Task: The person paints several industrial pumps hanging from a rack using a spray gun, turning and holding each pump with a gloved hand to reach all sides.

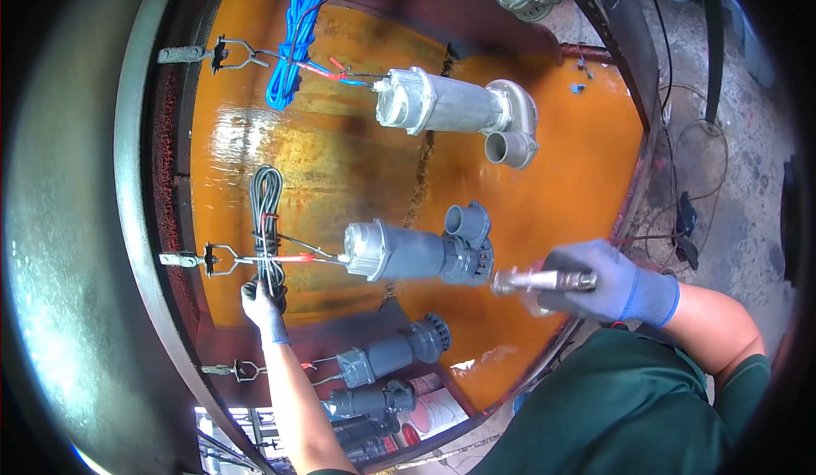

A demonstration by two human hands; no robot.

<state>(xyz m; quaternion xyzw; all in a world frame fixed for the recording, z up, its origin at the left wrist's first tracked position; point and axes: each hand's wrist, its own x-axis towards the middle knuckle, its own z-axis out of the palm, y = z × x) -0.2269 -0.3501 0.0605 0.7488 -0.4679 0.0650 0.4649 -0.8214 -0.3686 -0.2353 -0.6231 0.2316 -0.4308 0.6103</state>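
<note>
Pumps point(399, 252) in way; gap btwn.

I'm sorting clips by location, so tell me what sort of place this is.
Probably a workshop paint-spraying booth: several pumps are strung from hooks, the orange panel behind them looks shiny and streaked, and the right hand holds what looks like a spray gun.

one spray gun point(544, 280), two cable bundles point(267, 193) point(303, 20)

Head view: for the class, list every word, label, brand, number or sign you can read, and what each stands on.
No text can be read anywhere in this view.
White and red container: any print is too small and blurred.
Grey pump and the metal tool beside it, in the right hand: no readable marks.
</note>
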